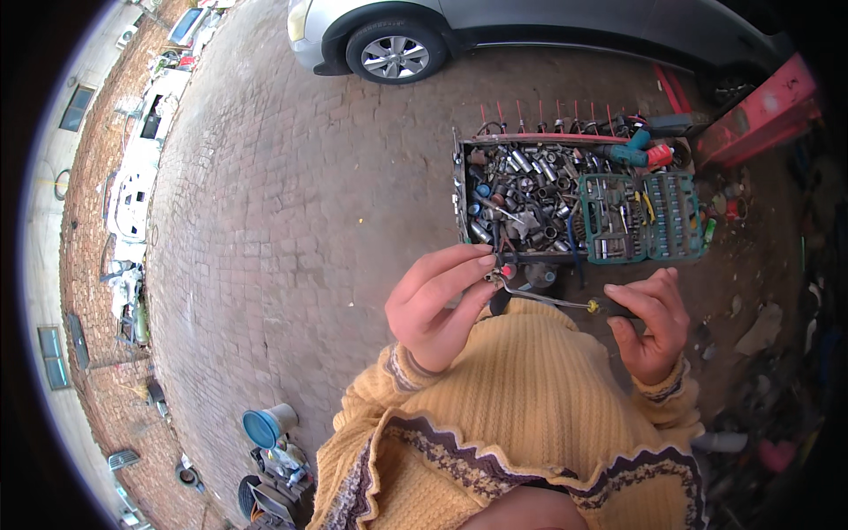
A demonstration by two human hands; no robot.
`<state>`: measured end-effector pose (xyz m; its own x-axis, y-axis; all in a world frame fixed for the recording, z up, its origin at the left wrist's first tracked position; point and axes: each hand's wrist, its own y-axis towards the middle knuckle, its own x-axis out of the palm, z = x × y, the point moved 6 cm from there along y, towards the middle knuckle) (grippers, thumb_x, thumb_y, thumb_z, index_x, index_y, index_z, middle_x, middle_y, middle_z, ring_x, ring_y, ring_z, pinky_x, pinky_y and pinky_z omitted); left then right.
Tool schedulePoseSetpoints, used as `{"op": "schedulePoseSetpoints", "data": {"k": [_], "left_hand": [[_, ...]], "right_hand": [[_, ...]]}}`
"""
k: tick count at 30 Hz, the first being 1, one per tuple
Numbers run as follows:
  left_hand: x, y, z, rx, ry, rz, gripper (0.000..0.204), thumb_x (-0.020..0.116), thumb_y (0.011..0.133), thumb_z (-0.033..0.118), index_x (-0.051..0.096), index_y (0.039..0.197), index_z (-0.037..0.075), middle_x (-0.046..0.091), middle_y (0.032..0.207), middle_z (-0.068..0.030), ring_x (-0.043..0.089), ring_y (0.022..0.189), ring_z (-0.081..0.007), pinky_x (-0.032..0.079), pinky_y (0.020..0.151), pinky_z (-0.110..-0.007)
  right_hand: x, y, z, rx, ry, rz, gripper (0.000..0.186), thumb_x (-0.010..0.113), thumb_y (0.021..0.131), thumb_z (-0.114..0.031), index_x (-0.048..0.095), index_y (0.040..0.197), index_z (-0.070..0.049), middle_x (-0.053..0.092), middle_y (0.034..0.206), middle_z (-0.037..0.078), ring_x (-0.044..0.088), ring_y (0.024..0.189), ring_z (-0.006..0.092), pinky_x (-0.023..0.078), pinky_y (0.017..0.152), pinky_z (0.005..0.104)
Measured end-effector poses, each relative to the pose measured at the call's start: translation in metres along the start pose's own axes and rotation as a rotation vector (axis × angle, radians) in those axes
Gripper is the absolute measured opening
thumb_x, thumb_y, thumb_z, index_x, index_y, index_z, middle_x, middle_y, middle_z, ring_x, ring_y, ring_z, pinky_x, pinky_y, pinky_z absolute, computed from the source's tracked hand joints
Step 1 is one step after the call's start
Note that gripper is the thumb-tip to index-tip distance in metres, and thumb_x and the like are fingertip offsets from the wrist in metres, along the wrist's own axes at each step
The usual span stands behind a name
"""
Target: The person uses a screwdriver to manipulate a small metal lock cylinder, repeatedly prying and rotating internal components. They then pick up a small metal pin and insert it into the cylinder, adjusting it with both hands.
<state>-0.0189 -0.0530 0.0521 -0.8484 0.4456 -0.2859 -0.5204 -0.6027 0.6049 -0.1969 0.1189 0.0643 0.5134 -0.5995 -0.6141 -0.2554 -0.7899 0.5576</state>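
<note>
A small part (496, 277) is pinched between nearly closed fingers of the left hand (439, 303); a thin tool (549, 301), aimed at it, is gripped by curled fingers of the right hand (652, 323).

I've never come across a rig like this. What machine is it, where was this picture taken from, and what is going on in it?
No machine here: these are a person's two bare hands. The one picture comes from a fisheye camera worn on the head, looking down, so edges bend and the wearer's yellowish sweater fills the bottom.

The right hand holds a slim tool by its dark handle, its metal shaft pointing toward the left hand, which pinches a small part too small to identify. Beyond them, a tray is heaped with metal sockets and parts, and an open green tool case lies at its right. Farther off stands a silver car.
</note>
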Motion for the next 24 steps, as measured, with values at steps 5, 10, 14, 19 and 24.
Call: {"op": "schedulePoseSetpoints", "data": {"k": [5, 10, 14, 19, 24], "left_hand": [[0.001, 0.000, -0.002, 0.001, 0.022, 0.007, 0.035, 0.071, 0.069, -0.016, 0.070, 0.102, -0.003, 0.069, 0.104, -0.0193, 0.068, 0.092, -0.0249, 0.058, 0.078, -0.032], [0.003, 0.000, -0.005, -0.021, 0.021, 0.013, 0.034, 0.073, 0.069, -0.014, 0.070, 0.102, -0.003, 0.069, 0.104, -0.0191, 0.069, 0.092, -0.0256, 0.057, 0.078, -0.033], [0.003, 0.002, -0.006, 0.009, 0.050, 0.019, 0.034, 0.078, 0.069, -0.009, 0.070, 0.102, -0.002, 0.070, 0.104, -0.0184, 0.070, 0.091, -0.0274, 0.056, 0.079, -0.032], [0.003, 0.000, -0.015, -0.047, -0.033, -0.002, 0.032, 0.070, 0.073, -0.015, 0.068, 0.103, -0.006, 0.067, 0.107, -0.0195, 0.068, 0.095, -0.0251, 0.057, 0.081, -0.031], [0.007, -0.005, -0.035, -0.249, -0.315, 0.020, 0.027, 0.070, 0.077, -0.013, 0.067, 0.103, -0.008, 0.063, 0.112, -0.0191, 0.068, 0.094, -0.0261, 0.057, 0.080, -0.033]], "right_hand": [[-0.002, 0.002, -0.001, -0.007, -0.045, 0.000, 0.031, 0.077, 0.076, -0.013, 0.072, 0.106, -0.005, 0.065, 0.089, 0.005, 0.051, 0.069, 0.0229, 0.037, 0.068, 0.0372], [-0.003, 0.006, -0.002, -0.024, -0.081, -0.008, 0.034, 0.077, 0.072, -0.010, 0.072, 0.106, -0.006, 0.064, 0.088, 0.004, 0.050, 0.068, 0.0228, 0.037, 0.068, 0.0375], [-0.003, 0.010, -0.003, -0.036, -0.103, -0.007, 0.036, 0.078, 0.070, -0.009, 0.072, 0.105, -0.006, 0.063, 0.086, 0.003, 0.050, 0.068, 0.0219, 0.036, 0.067, 0.0373], [-0.005, 0.014, -0.003, -0.052, -0.121, -0.008, 0.037, 0.078, 0.069, -0.010, 0.072, 0.105, -0.006, 0.062, 0.085, 0.002, 0.051, 0.068, 0.0210, 0.036, 0.066, 0.0369], [-0.002, 0.018, 0.004, -0.034, -0.091, -0.007, 0.034, 0.078, 0.071, -0.011, 0.072, 0.104, -0.006, 0.063, 0.084, 0.003, 0.052, 0.067, 0.0210, 0.037, 0.066, 0.0366]]}}
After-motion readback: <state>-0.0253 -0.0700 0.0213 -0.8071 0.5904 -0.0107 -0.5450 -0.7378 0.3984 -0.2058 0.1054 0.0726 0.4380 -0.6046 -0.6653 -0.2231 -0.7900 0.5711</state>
